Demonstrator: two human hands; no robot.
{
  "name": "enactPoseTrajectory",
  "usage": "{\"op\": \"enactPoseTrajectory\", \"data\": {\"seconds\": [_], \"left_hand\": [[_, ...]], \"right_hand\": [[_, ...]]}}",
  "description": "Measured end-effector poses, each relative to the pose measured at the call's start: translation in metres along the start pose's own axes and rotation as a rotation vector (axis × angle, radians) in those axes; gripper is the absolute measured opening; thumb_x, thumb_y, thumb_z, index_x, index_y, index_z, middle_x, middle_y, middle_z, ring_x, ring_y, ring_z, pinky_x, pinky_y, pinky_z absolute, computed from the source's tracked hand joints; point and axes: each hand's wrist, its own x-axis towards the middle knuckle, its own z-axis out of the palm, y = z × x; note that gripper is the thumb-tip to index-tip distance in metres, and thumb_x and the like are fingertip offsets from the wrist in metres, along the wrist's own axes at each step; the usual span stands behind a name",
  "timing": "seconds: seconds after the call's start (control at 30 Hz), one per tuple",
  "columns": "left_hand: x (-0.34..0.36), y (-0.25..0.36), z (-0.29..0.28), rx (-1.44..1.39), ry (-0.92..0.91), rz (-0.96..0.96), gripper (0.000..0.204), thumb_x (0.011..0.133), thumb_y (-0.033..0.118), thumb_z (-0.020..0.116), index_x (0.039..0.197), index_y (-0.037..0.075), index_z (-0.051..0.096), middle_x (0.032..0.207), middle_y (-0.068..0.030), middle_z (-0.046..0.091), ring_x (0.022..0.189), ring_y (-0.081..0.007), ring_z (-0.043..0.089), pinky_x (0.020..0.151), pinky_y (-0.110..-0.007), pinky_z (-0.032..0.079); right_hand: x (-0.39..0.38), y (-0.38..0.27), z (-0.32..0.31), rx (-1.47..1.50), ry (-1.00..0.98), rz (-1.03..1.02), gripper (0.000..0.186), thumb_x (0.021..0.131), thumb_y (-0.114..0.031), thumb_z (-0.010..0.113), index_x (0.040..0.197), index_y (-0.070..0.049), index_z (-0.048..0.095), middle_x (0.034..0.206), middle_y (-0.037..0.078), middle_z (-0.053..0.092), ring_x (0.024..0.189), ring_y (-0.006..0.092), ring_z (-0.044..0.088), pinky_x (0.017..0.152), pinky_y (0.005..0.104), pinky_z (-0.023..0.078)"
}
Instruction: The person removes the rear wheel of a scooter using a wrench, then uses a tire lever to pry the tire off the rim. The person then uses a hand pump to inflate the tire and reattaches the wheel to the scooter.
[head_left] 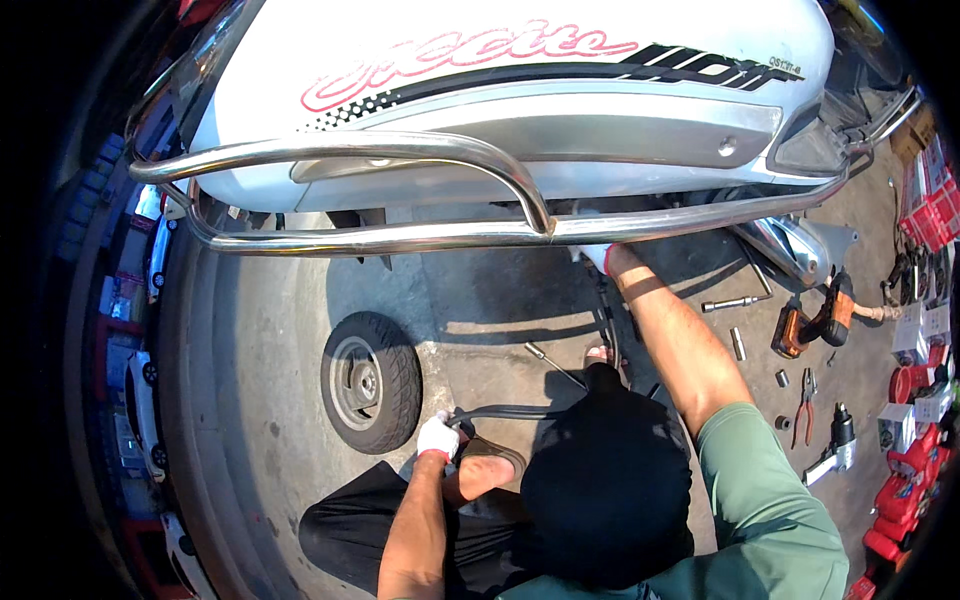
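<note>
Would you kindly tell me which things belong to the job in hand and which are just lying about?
Apparently in use:
- black hose, held in left hand
- scooter, by right hand

Lying untouched:
- wheel, perhaps related
- red-handled pliers
- orange-black power tool

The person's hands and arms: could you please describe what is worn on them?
The left hand and right hand wear white gloves with red cuff edges. The right arm has a short, muted-green sleeve; both forearms are bare.
</note>
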Motion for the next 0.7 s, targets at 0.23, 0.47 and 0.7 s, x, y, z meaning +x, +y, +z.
{"op": "enactPoseTrajectory", "data": {"seconds": [0.23, 0.47, 0.7], "left_hand": [[0.0, -0.017, 0.004, -0.07, 0.034, 0.024, 0.019, 0.086, 0.017, 0.058, 0.097, 0.006, 0.068, 0.094, -0.0242, 0.068, 0.093, -0.042, 0.065, 0.078, -0.047, 0.051], [-0.004, -0.011, -0.003, -0.026, -0.015, -0.034, 0.022, 0.088, 0.023, 0.059, 0.099, 0.006, 0.068, 0.095, -0.0243, 0.068, 0.094, -0.0419, 0.064, 0.08, -0.047, 0.051], [-0.005, -0.024, -0.006, -0.031, 0.067, -0.039, 0.021, 0.087, 0.021, 0.059, 0.097, 0.005, 0.067, 0.095, -0.025, 0.068, 0.095, -0.0417, 0.065, 0.082, -0.047, 0.051]], "right_hand": [[-0.054, -0.081, -0.013, -0.503, -0.04, 0.13, 0.029, 0.103, -0.031, 0.044, 0.112, -0.006, 0.055, 0.103, 0.009, 0.065, 0.082, 0.0196, 0.062, 0.072, 0.033, 0.054], [-0.044, -0.083, -0.001, -0.376, -0.086, 0.18, 0.031, 0.096, -0.033, 0.055, 0.111, -0.007, 0.06, 0.095, 0.013, 0.068, 0.093, 0.0293, 0.064, 0.084, 0.0424, 0.051], [-0.016, -0.039, -0.002, 0.056, 0.115, -0.021, 0.023, 0.098, -0.028, 0.054, 0.103, -0.006, 0.059, 0.082, 0.006, 0.064, 0.069, 0.017, 0.057, 0.06, 0.0329, 0.046]]}}
